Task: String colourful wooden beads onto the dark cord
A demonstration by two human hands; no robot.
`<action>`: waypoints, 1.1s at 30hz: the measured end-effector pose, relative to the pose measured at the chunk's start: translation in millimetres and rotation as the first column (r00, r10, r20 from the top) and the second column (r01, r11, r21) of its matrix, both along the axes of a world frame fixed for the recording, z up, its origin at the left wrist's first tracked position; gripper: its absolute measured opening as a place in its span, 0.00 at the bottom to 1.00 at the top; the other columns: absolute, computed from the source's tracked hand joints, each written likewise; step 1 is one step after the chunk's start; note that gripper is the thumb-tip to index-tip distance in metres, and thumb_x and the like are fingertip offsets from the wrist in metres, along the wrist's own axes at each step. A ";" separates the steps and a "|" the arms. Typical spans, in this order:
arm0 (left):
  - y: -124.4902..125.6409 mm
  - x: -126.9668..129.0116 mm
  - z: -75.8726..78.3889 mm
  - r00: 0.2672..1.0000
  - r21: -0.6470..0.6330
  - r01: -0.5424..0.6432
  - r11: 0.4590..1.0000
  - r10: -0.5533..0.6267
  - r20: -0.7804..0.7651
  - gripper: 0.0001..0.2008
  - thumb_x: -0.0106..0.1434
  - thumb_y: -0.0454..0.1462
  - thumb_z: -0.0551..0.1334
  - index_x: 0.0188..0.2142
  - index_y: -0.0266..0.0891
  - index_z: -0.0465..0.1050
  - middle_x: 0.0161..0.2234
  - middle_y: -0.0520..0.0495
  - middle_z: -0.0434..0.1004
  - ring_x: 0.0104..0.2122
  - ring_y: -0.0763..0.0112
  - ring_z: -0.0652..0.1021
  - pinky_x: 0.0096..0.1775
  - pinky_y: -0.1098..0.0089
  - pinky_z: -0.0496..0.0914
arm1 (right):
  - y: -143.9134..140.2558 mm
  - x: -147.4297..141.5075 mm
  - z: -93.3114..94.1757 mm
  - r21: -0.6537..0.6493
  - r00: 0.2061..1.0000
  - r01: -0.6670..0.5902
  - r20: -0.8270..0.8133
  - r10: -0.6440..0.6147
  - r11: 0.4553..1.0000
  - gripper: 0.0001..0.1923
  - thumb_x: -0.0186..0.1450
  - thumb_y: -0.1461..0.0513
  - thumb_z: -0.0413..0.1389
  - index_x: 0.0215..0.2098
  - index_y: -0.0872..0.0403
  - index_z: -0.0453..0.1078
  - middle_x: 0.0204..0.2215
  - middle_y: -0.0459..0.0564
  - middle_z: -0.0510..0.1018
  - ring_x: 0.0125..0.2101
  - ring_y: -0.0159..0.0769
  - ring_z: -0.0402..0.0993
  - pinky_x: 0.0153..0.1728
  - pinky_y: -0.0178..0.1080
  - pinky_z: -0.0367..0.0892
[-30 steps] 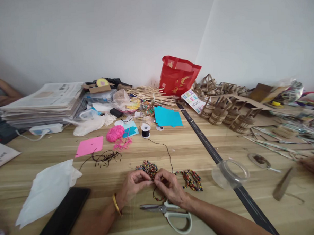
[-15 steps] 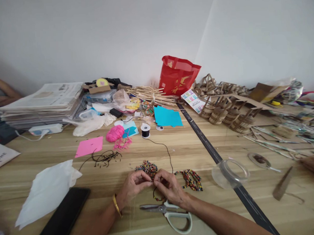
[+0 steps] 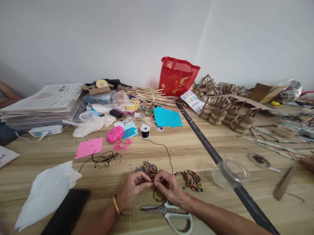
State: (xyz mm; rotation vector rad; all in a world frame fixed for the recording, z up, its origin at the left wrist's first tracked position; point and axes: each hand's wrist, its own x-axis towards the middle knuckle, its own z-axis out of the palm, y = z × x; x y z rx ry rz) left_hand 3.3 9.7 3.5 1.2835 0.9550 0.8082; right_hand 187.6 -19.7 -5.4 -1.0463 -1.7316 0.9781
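My left hand (image 3: 137, 182) and my right hand (image 3: 169, 186) meet almost fingertip to fingertip, thumbs and forefingers pinched. A thin black cord (image 3: 170, 155) runs from a spool (image 3: 145, 131) to my right hand and shows again below it, with a few beads (image 3: 158, 200) strung on it. What sits in the left pinch is too small to make out. Just behind the fingers lies a pile of loose multicoloured beads (image 3: 147, 169). Strung beads (image 3: 192, 181) rest right of my right hand. White-handled scissors (image 3: 167, 212) lie below the hands, blades pointing left.
Left are a black phone-like slab (image 3: 63, 218), white tissue (image 3: 47, 195), pink paper (image 3: 89, 147) and black cord scraps (image 3: 105, 157). Pink yarn (image 3: 115, 134) and blue paper (image 3: 168, 116) lie farther back. A clear plastic container (image 3: 230, 174) and small woven baskets (image 3: 218, 115) stand right.
Almost nothing differs. Both hands keep their pinch in the same spot; the view has shifted very slightly.
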 end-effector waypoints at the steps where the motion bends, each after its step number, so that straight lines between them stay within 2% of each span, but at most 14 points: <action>1: -0.1 0.0 0.4 1.000 0.001 0.002 1.000 -0.002 0.001 0.10 0.45 0.37 0.72 0.25 0.35 0.75 0.23 0.51 0.78 0.25 0.71 0.75 0.32 0.72 0.68 | 0.1 -0.2 0.0 0.001 1.000 0.000 0.000 0.000 1.000 0.10 0.65 0.58 0.53 0.28 0.56 0.67 0.23 0.44 0.67 0.24 0.29 0.63 0.25 0.31 0.59; 16: 0.5 -1.4 -2.0 0.999 0.047 0.045 0.998 -0.044 -0.011 0.10 0.47 0.38 0.71 0.25 0.35 0.75 0.24 0.50 0.78 0.27 0.69 0.75 0.33 0.71 0.68 | 0.9 0.2 -1.0 0.021 1.000 -0.029 0.002 0.029 0.999 0.09 0.65 0.59 0.53 0.29 0.55 0.68 0.24 0.45 0.69 0.25 0.30 0.65 0.27 0.32 0.61; 24: -0.4 -0.3 -2.2 0.998 0.032 0.057 0.998 -0.057 0.003 0.09 0.47 0.38 0.71 0.25 0.35 0.75 0.24 0.50 0.78 0.27 0.70 0.75 0.33 0.71 0.68 | 1.7 1.2 -2.2 0.026 0.999 -0.049 0.005 0.049 0.998 0.09 0.65 0.59 0.53 0.30 0.55 0.69 0.25 0.46 0.69 0.26 0.31 0.65 0.28 0.32 0.61; 30: -0.2 -0.1 -1.0 0.997 0.075 0.071 0.995 -0.070 -0.011 0.09 0.48 0.39 0.71 0.25 0.35 0.76 0.24 0.49 0.77 0.28 0.69 0.75 0.33 0.71 0.68 | 3.1 0.4 -1.5 0.101 0.999 -0.043 -0.016 0.045 0.994 0.11 0.66 0.58 0.54 0.29 0.55 0.70 0.26 0.47 0.70 0.29 0.33 0.67 0.30 0.34 0.62; 33: 0.7 -0.5 -1.0 0.997 0.098 0.075 0.992 -0.075 -0.008 0.08 0.49 0.39 0.70 0.24 0.35 0.77 0.25 0.49 0.77 0.28 0.68 0.75 0.34 0.71 0.68 | 2.8 -0.7 -2.5 0.063 0.998 -0.033 -0.053 0.037 0.997 0.10 0.64 0.57 0.56 0.29 0.54 0.70 0.26 0.46 0.70 0.28 0.33 0.67 0.29 0.34 0.62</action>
